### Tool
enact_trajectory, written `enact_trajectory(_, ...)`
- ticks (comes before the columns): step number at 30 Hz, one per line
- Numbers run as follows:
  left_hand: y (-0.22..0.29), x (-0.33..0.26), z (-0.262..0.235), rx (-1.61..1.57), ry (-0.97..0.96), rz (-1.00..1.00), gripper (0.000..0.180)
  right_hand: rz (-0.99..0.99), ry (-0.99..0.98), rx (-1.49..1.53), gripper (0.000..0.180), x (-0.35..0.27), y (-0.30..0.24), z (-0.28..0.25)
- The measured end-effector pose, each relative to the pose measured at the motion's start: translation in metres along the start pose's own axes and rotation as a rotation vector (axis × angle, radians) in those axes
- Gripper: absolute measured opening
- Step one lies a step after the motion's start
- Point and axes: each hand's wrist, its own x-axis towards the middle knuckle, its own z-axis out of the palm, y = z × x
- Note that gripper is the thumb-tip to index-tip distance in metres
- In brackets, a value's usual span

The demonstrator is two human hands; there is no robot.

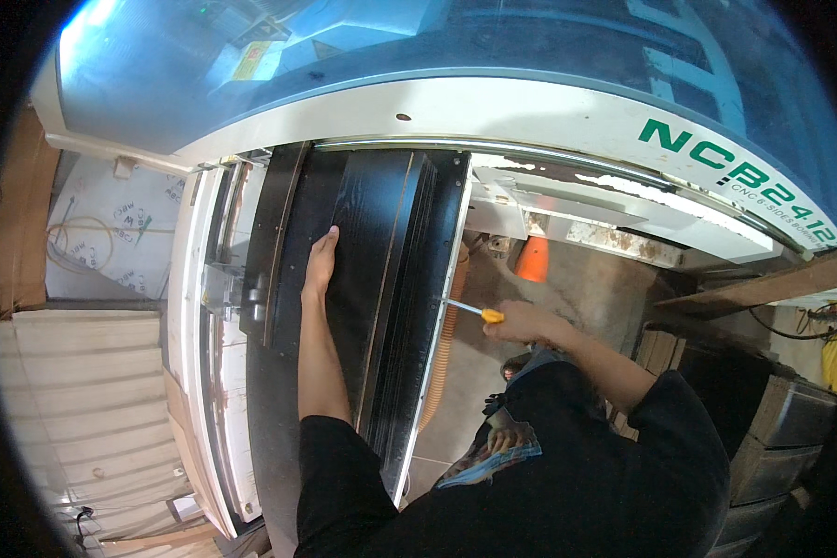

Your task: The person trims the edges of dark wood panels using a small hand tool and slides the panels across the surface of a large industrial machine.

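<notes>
One screwdriver with a yellow-orange handle is held in the right hand, at the right edge of a long black machine table. Its metal shaft is pointed leftward, and the tip is brought to the pale rim; whether contact is made cannot be told. The handle is enclosed by the curled right fingers. The left hand is laid on the black surface, its fingers close together; whether anything is pinched cannot be told. Beyond the table's right edge, a ribbed tan hose and an orange cone-shaped piece are seen above the grey floor. The far end is crossed by a white machine frame, topped by a blue translucent cover.
</notes>
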Motion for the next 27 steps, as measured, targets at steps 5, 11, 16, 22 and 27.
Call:
enact_trajectory(5, 0.012, -0.004, 0.008, 0.032, 0.006, -0.021, 0.071, 0.17, 0.228, 0.255, 0.054, 0.038, 0.021, 0.005)
enact_trajectory(11, -0.003, 0.002, 0.004, 0.077, 0.056, 0.015, 0.071, 0.085, -0.032, 0.334, 0.044, 0.046, 0.01, -0.04)
enact_trajectory(16, 0.022, -0.008, 0.012, 0.037, 0.037, -0.008, 0.072, 0.17, 0.364, 0.355, 0.046, 0.057, 0.009, -0.043)
enact_trajectory(22, 0.005, -0.003, 0.006, 0.058, 0.015, -0.022, 0.07, -0.027, -0.195, 0.33, 0.03, 0.047, 0.007, -0.055)
enact_trajectory(27, -0.006, 0.003, 0.006, 0.008, 0.008, 0.024, 0.07, 0.115, 0.22, 0.464, 0.031, 0.052, 0.021, -0.052)
